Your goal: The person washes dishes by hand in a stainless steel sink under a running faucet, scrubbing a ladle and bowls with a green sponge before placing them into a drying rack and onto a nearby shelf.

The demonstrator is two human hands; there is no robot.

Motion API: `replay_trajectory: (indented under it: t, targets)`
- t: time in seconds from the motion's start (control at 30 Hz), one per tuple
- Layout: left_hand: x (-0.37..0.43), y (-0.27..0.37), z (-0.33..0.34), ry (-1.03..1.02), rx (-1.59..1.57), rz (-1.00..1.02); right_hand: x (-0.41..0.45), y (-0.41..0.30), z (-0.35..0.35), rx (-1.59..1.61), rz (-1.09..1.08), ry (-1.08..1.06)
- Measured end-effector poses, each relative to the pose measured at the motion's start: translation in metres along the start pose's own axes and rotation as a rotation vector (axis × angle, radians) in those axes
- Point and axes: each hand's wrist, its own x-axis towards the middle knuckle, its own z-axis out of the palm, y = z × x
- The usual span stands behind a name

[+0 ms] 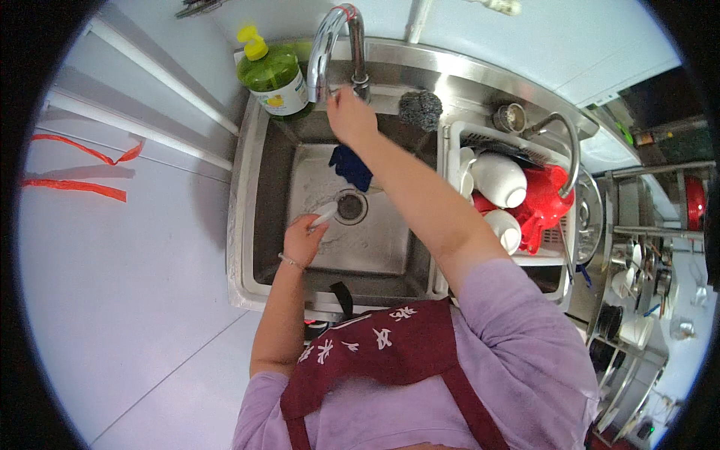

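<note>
My left hand [302, 242] holds a small white dish [324, 214] by its edge, low in the stainless steel sink basin [388, 247]. The dish is tilted, seen nearly edge-on beside the round drain [351, 207]. At the back of the basin my right hand [353, 118] grips the chrome faucet [320, 56] near the base of its curved spout; the fingers partly hide what they hold. Below that hand a dark blue cloth [351, 169] lies on the basin floor, partly covered by my forearm. Water or suds wet the floor around the drain.
A green soap bottle [275, 84] with a yellow pump stands at the back left corner. A steel wool scrubber [421, 110] sits on the back ledge. To the right, a white dish rack [454, 163] holds white bowls [499, 180] and a red plastic item [543, 208]. A second faucet [572, 140] arches over it.
</note>
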Motion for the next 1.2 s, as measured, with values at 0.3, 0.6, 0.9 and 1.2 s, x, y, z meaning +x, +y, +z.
replay_trajectory:
  t: [0.3,0.6,0.9,1.2]
  targets:
    - [-0.034,0.035,-0.011,-0.039,-0.031,-0.074,-0.214,0.117,-0.072,-0.334,-0.232,-0.431]
    - [-0.059,0.129,0.013,-0.377,-0.161,0.204,-0.274,0.079,-0.156,0.152,-0.208,-0.415]
    - [-0.086,0.125,0.023,-0.239,-0.347,0.316,-0.296,0.142,-0.282,0.031,0.053,0.064]
    - [-0.15,0.123,0.038,-0.138,-0.158,0.02,-0.258,0.283,-0.31,-0.001,0.221,0.164]
